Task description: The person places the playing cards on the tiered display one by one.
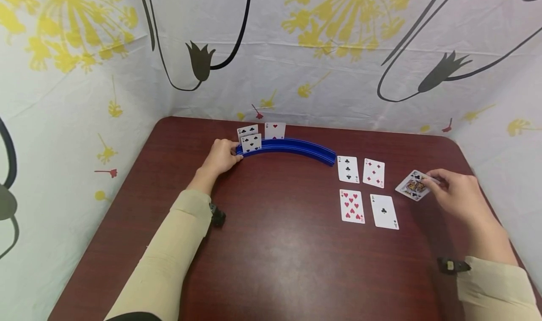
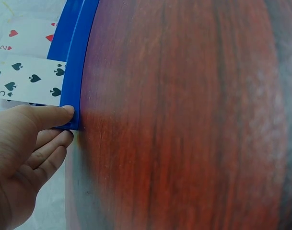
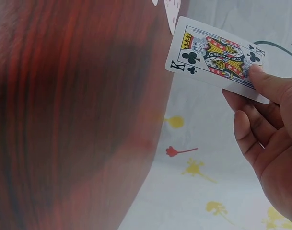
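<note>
The left hand [image 1: 222, 157] pinches the left end of the curved blue plastic card rack [image 1: 296, 147]; apply light pressure to prevent sliding. The right hand [image 1: 459, 191] pinches the white rectangular king of clubs card [image 1: 411, 186], right of 4 white face-up cards [image 1: 352, 206] on the red-brown bench [image 1: 275, 250]; grip only the card's end, without bending it. Only the left wrist view clearly resolves the racked white 5 of spades [image 2: 45, 85].

Three cards [image 1: 251, 143] stood in the holder [image 1: 296, 146], toward its left end; four cards [image 1: 352, 206] lay right of it on the table [image 1: 271, 250], left of the king [image 1: 411, 188].
</note>
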Demonstrator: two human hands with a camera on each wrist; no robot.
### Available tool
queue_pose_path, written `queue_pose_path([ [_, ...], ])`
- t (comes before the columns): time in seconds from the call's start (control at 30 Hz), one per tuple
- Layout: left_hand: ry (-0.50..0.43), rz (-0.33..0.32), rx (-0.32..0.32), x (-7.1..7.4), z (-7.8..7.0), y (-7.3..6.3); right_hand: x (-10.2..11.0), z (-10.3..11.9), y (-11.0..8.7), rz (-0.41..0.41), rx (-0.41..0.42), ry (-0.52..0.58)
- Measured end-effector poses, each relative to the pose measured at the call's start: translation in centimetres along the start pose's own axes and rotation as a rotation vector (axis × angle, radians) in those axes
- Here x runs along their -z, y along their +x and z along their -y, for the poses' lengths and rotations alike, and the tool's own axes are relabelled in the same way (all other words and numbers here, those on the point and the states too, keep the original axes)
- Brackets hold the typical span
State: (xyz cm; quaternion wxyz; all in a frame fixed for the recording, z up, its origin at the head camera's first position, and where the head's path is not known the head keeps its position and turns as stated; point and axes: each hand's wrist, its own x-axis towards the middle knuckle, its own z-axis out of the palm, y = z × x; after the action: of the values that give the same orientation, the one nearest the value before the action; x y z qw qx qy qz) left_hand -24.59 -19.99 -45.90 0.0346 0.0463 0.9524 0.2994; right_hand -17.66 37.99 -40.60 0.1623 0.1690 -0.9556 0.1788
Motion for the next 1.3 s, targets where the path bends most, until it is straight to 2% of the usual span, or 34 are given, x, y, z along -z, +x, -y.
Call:
queue_pose_path([
  [0.2,0.001,0.004,0.001,0.1,-0.1,-0.1,0.0,0.6,0.6,-0.015,0.008,-0.004],
  [0.5,0.004,-0.005,-0.016,0.1,-0.1,0.0,-0.1,1.0,1.6,-0.056,0.067,-0.001],
  [1.0,-0.001,0.004,-0.004,0.1,0.0,0.0,-0.3,2.9,2.8,-0.046,0.086,0.024],
  [1.3,0.014,-0.001,-0.019,0.0,0.0,0.1,-0.7,3.8,3.4,-0.054,0.117,0.021],
])
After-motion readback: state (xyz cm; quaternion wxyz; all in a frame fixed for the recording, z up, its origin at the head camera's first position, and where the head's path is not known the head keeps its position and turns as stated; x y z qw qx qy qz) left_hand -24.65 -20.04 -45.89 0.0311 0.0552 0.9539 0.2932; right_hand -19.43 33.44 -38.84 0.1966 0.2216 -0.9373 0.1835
